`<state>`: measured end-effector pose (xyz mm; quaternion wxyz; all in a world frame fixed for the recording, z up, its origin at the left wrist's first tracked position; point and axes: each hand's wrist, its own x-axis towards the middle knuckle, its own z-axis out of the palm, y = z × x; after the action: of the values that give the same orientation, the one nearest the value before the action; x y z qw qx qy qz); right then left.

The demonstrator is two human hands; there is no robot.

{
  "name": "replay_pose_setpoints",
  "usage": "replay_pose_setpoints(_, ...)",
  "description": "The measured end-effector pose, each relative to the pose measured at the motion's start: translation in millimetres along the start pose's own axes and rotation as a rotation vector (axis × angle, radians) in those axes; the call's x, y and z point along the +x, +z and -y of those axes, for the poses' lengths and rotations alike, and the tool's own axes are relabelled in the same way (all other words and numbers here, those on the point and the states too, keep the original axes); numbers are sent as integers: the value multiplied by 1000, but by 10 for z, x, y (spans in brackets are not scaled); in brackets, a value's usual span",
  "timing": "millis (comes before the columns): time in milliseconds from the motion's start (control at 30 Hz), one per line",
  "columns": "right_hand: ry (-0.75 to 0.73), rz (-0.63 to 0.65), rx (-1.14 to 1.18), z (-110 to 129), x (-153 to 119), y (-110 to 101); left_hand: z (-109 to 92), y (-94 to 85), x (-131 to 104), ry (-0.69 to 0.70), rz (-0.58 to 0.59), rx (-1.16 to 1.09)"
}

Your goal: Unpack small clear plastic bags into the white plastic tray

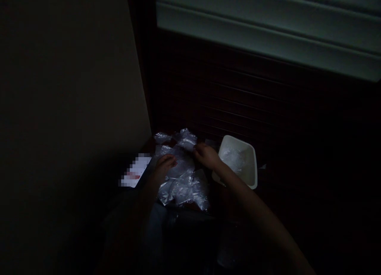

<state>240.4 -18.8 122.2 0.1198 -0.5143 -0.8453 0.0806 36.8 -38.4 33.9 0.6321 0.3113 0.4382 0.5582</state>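
Note:
In dim light, a loose heap of clear plastic bags point(181, 187) lies on a dark surface in front of me. My left hand point(163, 164) is at the heap's left side, its fingers curled together against the thin plastic. To the right, my right hand point(206, 154) pinches the edge of a crumpled clear plastic bag point(187, 138) near the back of the heap. Shadow hides some fingertips, and I cannot tell where one bag ends and another begins.
A white plastic basin point(252, 168) with crumpled clear plastic point(233, 158) inside stands beside my right forearm. At the left lies a lit phone point(138, 170), its screen blurred. A pale wall point(89, 68) rises at the left, dark slatted panelling point(232, 92) behind.

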Motion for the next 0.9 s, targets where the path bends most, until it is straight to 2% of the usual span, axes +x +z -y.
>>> replay_pose_setpoints(67,-37,151,-28,153,26,195,3,-3,1,18,6,-4)
replay_pose_setpoints(200,12,321,-119,299,7,561,10,-13,-3,27,25,-14)
replay_pose_setpoints(333,62,433,-204,291,-29,726,-3,-20,-9,16,37,-21)
replay_pose_setpoints(433,82,421,-229,250,-30,732,-2,-25,0,12,32,-23)
replay_pose_setpoints(600,106,364,-256,214,-9,628,14,-27,14,17,40,-37)
replay_pose_setpoints(900,122,94,-147,180,23,303,29,-21,24,2,21,-46)
